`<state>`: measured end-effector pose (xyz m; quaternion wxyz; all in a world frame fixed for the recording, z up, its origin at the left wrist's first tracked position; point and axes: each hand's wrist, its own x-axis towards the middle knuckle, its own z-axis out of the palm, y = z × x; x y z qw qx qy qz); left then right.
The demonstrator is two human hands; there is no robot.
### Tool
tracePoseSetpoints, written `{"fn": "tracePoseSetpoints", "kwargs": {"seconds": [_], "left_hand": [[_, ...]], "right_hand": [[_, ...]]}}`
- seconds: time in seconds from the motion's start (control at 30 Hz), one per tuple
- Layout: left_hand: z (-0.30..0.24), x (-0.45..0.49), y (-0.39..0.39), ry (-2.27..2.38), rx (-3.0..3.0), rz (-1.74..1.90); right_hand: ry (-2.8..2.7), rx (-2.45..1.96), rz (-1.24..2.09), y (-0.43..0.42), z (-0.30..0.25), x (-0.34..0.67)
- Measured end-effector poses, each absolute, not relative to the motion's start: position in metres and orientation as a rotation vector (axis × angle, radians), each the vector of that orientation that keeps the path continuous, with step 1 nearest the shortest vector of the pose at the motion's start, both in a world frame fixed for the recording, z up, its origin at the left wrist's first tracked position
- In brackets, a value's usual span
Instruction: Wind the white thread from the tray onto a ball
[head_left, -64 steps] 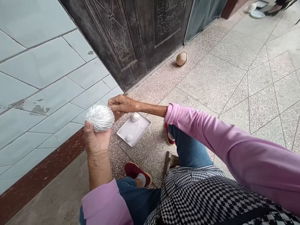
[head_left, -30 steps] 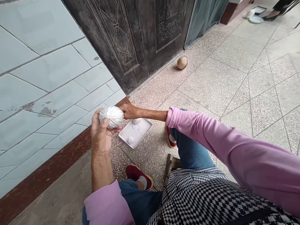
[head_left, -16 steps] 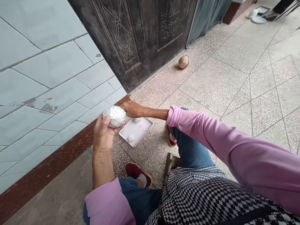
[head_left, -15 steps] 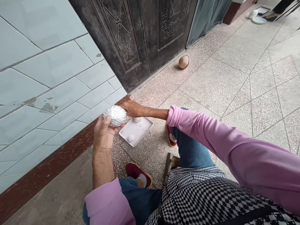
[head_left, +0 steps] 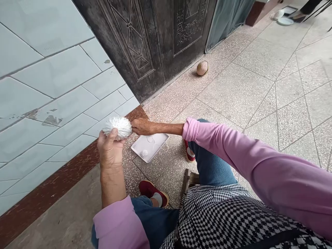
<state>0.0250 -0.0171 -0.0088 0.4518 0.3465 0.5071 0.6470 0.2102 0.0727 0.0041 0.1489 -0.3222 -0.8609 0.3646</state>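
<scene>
A large white ball of yarn (head_left: 118, 127) rests in my left hand (head_left: 111, 149), with the thumb across its near side and the fingers beneath. Beside the ball's right edge is my right hand (head_left: 143, 126), its fingers curled closed. Whatever they pinch is hidden from view. Below the hands, a shallow pale tray (head_left: 153, 148) lies on the floor, and inside it sits a small white yarn ball (head_left: 144, 153). Loose white thread trails across the tray and over its right edge.
A tiled wall (head_left: 62, 90) rises on the left, next to a dark carved door (head_left: 160, 41). A pinkish ball (head_left: 202, 68) lies on the speckled floor by the door. My red shoes (head_left: 153, 192) and a low stool (head_left: 188, 180) are below. Another person's foot (head_left: 299, 16) shows far right.
My left hand has shifted left with the yarn ball, which has turned a little. My right hand has moved slightly left and down, and a second small ball in the tray is now hidden.
</scene>
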Motion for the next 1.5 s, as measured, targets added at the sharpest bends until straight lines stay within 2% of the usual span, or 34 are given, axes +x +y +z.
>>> {"fn": "tracePoseSetpoints", "kwargs": {"seconds": [0.33,0.6,0.77,0.87,1.13,1.5], "left_hand": [[-0.043,0.001,-0.005,1.52,0.911,1.723],[-0.027,0.026,-0.015,1.458,0.862,1.537],[-0.018,0.037,-0.019,1.369,0.869,1.316],[-0.015,0.037,-0.02,1.338,0.866,1.302],[0.0,0.045,-0.027,1.099,0.863,1.432],[-0.01,0.019,-0.014,1.165,0.671,1.752]], "right_hand": [[-2.381,-0.69,1.406,0.043,0.03,0.216],[-2.134,-0.795,1.312,0.077,0.048,0.239],[-2.222,-0.772,1.114,0.089,0.037,0.245],[-2.189,-0.739,1.15,0.094,0.028,0.246],[-1.996,-0.812,1.226,0.111,0.005,0.238],[-2.356,-0.692,1.171,0.064,-0.006,0.204]]}}
